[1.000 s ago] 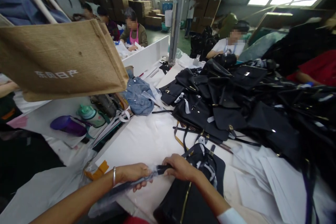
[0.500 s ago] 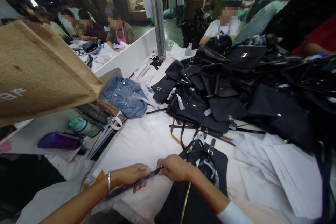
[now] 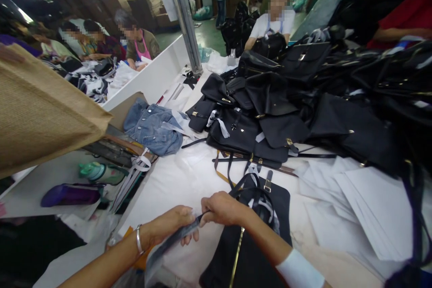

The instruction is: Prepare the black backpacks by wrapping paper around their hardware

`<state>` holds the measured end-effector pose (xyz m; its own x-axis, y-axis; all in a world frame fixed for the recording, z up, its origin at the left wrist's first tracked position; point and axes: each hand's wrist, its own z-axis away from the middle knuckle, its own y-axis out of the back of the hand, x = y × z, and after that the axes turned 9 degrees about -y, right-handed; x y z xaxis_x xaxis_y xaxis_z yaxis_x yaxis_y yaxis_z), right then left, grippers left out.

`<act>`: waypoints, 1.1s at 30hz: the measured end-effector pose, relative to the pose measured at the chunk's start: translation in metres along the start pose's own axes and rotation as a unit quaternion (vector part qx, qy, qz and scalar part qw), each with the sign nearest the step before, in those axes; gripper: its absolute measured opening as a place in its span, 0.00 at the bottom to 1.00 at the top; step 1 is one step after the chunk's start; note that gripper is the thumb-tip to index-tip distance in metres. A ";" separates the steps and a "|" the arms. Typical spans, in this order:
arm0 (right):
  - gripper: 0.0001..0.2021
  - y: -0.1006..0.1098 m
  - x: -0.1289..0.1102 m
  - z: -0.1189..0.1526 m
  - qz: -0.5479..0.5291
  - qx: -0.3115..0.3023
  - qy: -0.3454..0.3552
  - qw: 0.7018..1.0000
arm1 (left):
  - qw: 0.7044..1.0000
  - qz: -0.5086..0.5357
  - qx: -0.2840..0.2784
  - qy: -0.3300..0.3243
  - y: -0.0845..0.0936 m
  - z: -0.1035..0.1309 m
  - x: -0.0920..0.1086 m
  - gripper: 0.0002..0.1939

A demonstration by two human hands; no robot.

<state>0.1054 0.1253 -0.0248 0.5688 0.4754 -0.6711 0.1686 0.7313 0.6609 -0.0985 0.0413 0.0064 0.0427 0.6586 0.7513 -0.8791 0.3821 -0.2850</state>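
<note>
Between my hands runs a black strap (image 3: 175, 237), wrapped at least partly in what looks like clear plastic, its lower end hanging below my left wrist. My left hand (image 3: 178, 225), with a silver bangle at the wrist, is closed around the strap. The fingers of my right hand (image 3: 221, 209) pinch its upper end. Under my right forearm lies a black bag (image 3: 221, 256) with a gold zipper, its flap and buckle turned away from me. Black handles and white wrapping bunch up on top of it.
Black bags (image 3: 276, 108) are heaped across the right and back of the table. White paper sheets (image 3: 374, 207) lie at right, a denim garment (image 3: 155, 128) at left. A shelf holds a purple item (image 3: 72, 194) and a green bottle (image 3: 101, 172). People sit beyond a white partition (image 3: 155, 69).
The view has shifted slightly. The strap's lower part now hangs away from my left forearm in a curve. Both hands keep their hold on it.
</note>
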 end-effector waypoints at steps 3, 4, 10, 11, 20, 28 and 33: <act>0.19 -0.006 -0.003 -0.001 0.033 0.008 -0.004 0.999 | 0.998 -0.018 0.064 0.005 -0.008 -0.004 -0.005 0.21; 0.18 -0.007 -0.002 0.000 0.035 0.008 -0.003 0.999 | 0.996 -0.023 0.084 0.002 -0.010 -0.005 -0.008 0.21; 0.21 0.004 0.026 0.019 0.011 0.069 0.029 0.997 | 0.987 -0.061 0.147 -0.018 -0.013 -0.010 -0.021 0.21; 0.18 0.007 0.030 0.021 0.015 0.074 0.024 0.997 | 0.985 -0.073 0.153 -0.023 -0.014 -0.012 -0.020 0.20; 0.18 0.006 0.027 0.024 0.008 0.072 0.042 0.997 | 0.963 -0.214 0.145 -0.079 -0.027 -0.030 -0.002 0.20; 0.18 0.003 0.046 0.025 0.024 0.118 0.015 0.993 | 0.951 -0.263 0.154 -0.054 -0.006 -0.049 0.005 0.19; 0.24 0.007 0.055 0.036 -0.044 0.101 0.033 0.993 | 0.962 -0.244 0.116 -0.041 -0.011 -0.054 0.013 0.19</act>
<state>0.1668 0.1393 -0.0448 0.4915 0.4495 -0.7459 0.3782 0.6613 0.6478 -0.0630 0.0805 -0.0133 0.4471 0.3809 0.8093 -0.8467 0.4719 0.2457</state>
